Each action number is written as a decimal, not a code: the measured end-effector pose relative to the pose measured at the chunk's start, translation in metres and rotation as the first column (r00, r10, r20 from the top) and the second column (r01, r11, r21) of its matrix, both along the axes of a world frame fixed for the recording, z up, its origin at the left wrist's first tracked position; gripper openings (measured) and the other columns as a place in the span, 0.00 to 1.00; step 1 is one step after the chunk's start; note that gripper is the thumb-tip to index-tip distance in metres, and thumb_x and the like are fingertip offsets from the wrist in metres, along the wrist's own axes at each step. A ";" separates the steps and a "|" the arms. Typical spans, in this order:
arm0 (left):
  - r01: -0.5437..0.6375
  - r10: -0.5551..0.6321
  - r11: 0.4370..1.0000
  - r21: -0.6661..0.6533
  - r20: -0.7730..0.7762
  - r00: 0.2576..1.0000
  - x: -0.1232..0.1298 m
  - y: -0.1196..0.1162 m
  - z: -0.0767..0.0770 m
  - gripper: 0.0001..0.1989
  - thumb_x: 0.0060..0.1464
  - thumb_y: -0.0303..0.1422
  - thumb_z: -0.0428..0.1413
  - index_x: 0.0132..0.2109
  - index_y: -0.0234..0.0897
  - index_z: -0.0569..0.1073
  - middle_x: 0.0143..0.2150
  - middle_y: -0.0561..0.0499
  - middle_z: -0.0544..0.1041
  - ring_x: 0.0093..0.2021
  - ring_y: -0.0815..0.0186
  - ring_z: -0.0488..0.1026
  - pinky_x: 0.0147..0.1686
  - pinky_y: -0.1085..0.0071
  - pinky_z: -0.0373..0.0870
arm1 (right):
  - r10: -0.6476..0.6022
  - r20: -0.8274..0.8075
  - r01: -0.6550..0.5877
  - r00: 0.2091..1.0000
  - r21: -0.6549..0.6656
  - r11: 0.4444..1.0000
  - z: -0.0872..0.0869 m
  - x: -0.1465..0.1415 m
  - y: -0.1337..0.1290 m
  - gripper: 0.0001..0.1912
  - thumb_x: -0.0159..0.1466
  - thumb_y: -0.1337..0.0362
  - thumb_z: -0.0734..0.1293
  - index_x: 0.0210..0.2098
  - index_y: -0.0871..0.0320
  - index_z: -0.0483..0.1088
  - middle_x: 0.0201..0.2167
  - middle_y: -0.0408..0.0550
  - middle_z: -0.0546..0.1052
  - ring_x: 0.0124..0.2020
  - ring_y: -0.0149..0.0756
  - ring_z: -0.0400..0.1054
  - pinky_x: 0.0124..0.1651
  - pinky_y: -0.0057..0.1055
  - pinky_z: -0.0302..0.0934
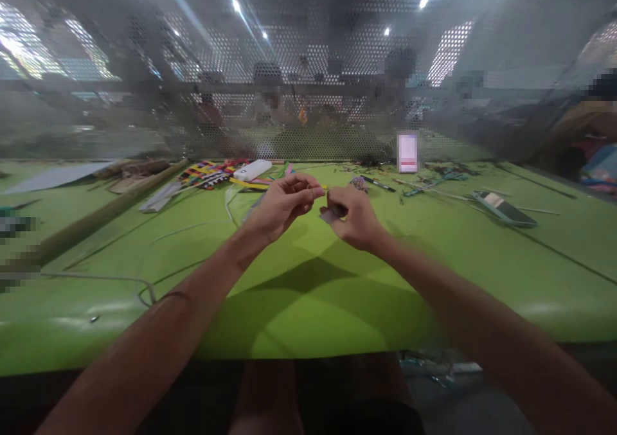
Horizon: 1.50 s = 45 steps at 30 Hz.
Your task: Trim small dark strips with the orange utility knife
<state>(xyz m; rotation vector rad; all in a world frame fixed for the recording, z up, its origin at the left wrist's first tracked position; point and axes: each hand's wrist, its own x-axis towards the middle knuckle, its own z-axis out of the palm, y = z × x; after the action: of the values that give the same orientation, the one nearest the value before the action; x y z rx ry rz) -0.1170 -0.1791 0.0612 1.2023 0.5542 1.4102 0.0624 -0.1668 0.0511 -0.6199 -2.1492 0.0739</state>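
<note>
"Yellow thin piece (324,188): where is it held?"

"Above the lime-green smooth surface (313,332), between both hands. It appears to be clamped at the pinched fingertips of the left hand (289,205); the fingers of the right hand (355,215) are curled, but whether anything is gripped cannot be told."

"Why so close together?"

"Presumably so that something so small can be controlled."

"And the pale-lit rectangular phone (407,152)?"

"It is stood upright, far right, probably for viewing."
</note>
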 end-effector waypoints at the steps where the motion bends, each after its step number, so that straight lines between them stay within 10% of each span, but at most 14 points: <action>1: -0.005 0.005 1.000 0.005 -0.002 1.000 0.000 -0.001 0.000 0.14 0.38 0.30 0.77 0.31 0.36 0.81 0.23 0.57 0.74 0.20 0.79 0.63 0.21 0.81 0.60 | -0.023 0.023 0.022 0.999 0.022 1.000 0.001 0.001 -0.001 0.17 0.60 0.69 0.65 0.25 0.54 0.49 0.21 0.39 0.58 0.25 0.30 0.49 0.35 0.33 0.46; 10: 0.036 -0.034 0.998 0.043 -0.052 0.998 0.007 -0.006 -0.003 0.16 0.39 0.36 0.78 0.30 0.36 0.80 0.26 0.53 0.78 0.22 0.76 0.66 0.21 0.77 0.60 | -0.264 0.112 0.251 0.958 0.124 0.960 -0.001 0.000 0.002 0.13 0.60 0.71 0.64 0.22 0.56 0.59 0.20 0.43 0.64 0.25 0.32 0.52 0.34 0.34 0.44; 45: 0.011 -0.005 0.998 0.062 -0.090 0.996 0.014 -0.016 0.003 0.16 0.39 0.36 0.78 0.28 0.35 0.80 0.23 0.54 0.74 0.22 0.75 0.64 0.22 0.75 0.57 | -0.221 0.069 0.215 0.973 0.088 0.973 -0.003 -0.002 -0.001 0.18 0.68 0.66 0.65 0.24 0.55 0.57 0.21 0.44 0.64 0.26 0.33 0.54 0.33 0.35 0.48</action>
<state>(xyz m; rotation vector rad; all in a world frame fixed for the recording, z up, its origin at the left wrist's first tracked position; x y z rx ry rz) -0.1031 -0.1946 0.0638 1.3215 0.5704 1.3806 0.0607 -0.1682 0.0485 -0.8198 -2.1336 -0.1574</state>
